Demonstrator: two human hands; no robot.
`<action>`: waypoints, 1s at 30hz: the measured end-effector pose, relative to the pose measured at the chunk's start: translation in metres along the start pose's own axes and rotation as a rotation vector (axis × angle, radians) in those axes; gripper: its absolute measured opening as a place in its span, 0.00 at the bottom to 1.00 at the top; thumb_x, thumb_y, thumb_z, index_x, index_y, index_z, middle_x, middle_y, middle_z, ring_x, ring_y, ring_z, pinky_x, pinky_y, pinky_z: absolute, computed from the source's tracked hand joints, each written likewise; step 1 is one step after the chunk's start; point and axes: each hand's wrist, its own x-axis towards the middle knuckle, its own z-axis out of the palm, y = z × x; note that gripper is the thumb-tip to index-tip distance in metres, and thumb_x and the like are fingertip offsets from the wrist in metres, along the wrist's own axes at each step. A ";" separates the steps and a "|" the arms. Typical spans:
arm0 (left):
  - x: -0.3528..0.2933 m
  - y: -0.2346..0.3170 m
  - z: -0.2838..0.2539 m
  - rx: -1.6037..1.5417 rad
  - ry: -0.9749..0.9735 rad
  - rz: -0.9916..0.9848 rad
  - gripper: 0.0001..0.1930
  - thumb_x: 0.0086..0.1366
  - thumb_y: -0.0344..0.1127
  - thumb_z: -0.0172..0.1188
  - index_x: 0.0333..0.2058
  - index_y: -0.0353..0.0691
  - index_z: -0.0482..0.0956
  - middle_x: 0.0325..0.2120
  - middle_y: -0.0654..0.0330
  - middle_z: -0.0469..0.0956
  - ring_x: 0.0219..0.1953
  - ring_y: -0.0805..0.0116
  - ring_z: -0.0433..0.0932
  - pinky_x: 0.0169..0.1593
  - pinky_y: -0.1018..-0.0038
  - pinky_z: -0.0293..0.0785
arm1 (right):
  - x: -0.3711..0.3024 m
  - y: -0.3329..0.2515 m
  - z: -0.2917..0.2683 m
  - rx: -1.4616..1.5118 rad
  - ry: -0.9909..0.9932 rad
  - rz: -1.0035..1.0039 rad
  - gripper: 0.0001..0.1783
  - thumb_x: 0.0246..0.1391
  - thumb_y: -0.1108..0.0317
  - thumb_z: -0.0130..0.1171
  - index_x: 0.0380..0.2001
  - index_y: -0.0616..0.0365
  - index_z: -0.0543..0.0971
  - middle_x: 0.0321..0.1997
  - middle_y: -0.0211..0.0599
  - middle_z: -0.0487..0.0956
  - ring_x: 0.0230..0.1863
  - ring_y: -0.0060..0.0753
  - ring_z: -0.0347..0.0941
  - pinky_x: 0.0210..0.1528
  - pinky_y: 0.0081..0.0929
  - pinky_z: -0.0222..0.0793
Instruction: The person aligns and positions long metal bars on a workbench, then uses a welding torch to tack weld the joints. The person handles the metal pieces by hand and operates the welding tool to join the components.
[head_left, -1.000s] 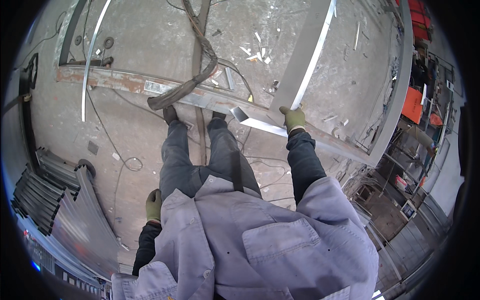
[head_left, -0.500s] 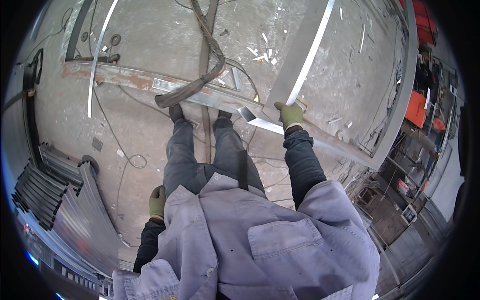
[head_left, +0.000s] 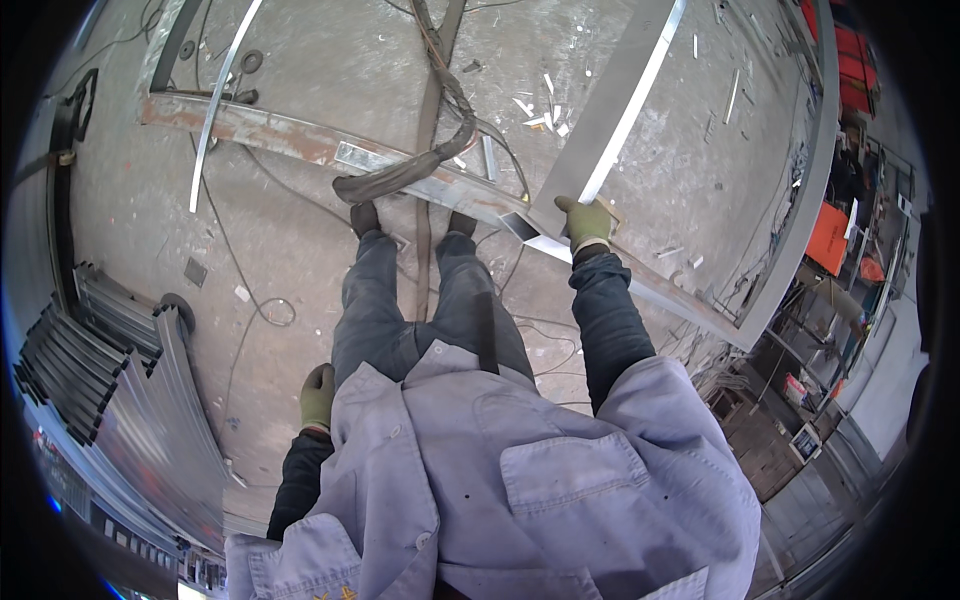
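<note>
My right hand [head_left: 588, 222], in an olive-green glove, is closed on the near end of a long grey metal bar [head_left: 610, 110] with a bright edge. The bar runs away toward the upper right. Just left of that hand, a rectangular metal tube end [head_left: 522, 229] shows its dark opening. Both meet a long, partly rusty beam [head_left: 250, 130] that crosses in front of my feet. My left hand [head_left: 317, 398], gloved alike, hangs beside my left hip, touching no workpiece; its fingers are mostly hidden.
A dark sleeved cable [head_left: 405, 177] lies over the beam by my feet. Thin cords loop across the floor on the left. Stacked metal profiles [head_left: 150, 420] stand at the lower left. Another long beam [head_left: 800, 230] bounds the right, with cluttered shelving beyond. Scraps [head_left: 545, 118] litter the floor ahead.
The view has shifted, so the beam and cable appear slightly farther right and higher. My right hand stays on the bar; my left hand still hangs at my side.
</note>
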 end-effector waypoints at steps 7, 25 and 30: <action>-0.002 0.002 -0.004 -0.010 0.013 -0.034 0.25 0.79 0.49 0.63 0.59 0.30 0.86 0.53 0.47 0.90 0.57 0.59 0.87 0.61 0.66 0.80 | -0.001 -0.012 0.017 0.018 -0.012 -0.026 0.29 0.49 0.59 0.81 0.51 0.68 0.89 0.47 0.51 0.92 0.44 0.48 0.90 0.49 0.40 0.84; 0.003 -0.011 -0.003 -0.063 0.003 -0.032 0.25 0.80 0.48 0.63 0.59 0.29 0.86 0.53 0.47 0.90 0.55 0.60 0.87 0.61 0.65 0.80 | -0.003 -0.023 0.038 -0.139 -0.020 -0.218 0.37 0.52 0.52 0.79 0.53 0.77 0.86 0.49 0.60 0.91 0.48 0.52 0.90 0.53 0.40 0.83; 0.006 -0.018 -0.001 -0.034 0.011 -0.040 0.25 0.79 0.48 0.63 0.60 0.30 0.86 0.53 0.48 0.90 0.55 0.60 0.87 0.61 0.65 0.80 | 0.000 -0.023 0.038 -0.250 -0.072 -0.164 0.45 0.52 0.39 0.75 0.56 0.74 0.85 0.56 0.65 0.88 0.61 0.62 0.86 0.66 0.45 0.78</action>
